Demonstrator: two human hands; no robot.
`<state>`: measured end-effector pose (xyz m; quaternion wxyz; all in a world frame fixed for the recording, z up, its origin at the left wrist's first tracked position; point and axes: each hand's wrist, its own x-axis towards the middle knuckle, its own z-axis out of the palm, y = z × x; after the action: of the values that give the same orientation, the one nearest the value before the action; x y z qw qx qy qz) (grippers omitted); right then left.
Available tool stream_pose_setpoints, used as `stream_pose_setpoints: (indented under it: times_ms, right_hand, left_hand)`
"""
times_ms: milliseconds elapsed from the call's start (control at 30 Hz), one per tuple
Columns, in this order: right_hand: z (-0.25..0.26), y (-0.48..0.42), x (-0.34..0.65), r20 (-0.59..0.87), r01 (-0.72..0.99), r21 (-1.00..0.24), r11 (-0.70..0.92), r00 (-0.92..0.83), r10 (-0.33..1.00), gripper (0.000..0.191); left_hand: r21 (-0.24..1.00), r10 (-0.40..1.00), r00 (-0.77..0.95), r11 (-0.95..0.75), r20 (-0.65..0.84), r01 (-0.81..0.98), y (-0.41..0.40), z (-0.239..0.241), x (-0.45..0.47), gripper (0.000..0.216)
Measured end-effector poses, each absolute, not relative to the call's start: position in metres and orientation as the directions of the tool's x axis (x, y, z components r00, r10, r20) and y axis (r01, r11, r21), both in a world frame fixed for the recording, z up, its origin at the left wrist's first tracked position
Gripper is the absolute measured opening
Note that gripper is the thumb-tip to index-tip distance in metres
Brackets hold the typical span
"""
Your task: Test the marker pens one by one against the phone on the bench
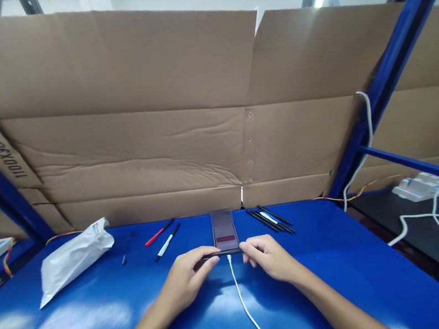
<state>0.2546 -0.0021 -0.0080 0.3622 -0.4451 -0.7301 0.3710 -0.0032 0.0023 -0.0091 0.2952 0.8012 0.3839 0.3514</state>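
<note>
A white cable (247,308) trails toward six o'clock. The left hand (191,275) pinches the slim black pen (224,252) at its nine-o'clock end, the right hand (267,257) at three. Just past it, at twelve, sits a phone (224,231); farther, a pen cluster (270,220) at two, a white pen (167,242) at ten.

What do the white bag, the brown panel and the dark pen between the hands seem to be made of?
Bag: probably thin plastic, slightly shiny, with soft wrinkles.
Panel: matte cardboard, brown and creased.
Pen: perhaps plastic, evenly dark; its finish is unclear.
</note>
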Motion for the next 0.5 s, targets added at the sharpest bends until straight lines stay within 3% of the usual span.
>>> stream_pose_setpoints:
  times_ms: [300,500]
  right_hand:
    - [-0.0078,-0.0035,0.2521,0.261,0.316,-0.883,0.348,-0.286,0.922,0.042]
    - [-0.0132,-0.0028,0.2501,0.249,0.438,-0.82,0.368,-0.306,0.919,0.069]
  left_hand:
    - [0.695,0.86,0.424,-0.488,0.283,0.527,0.0044,-0.0063,-0.0012,0.05]
    - [0.661,0.781,0.533,-0.592,0.327,0.462,0.0005,-0.0127,-0.0002,0.033]
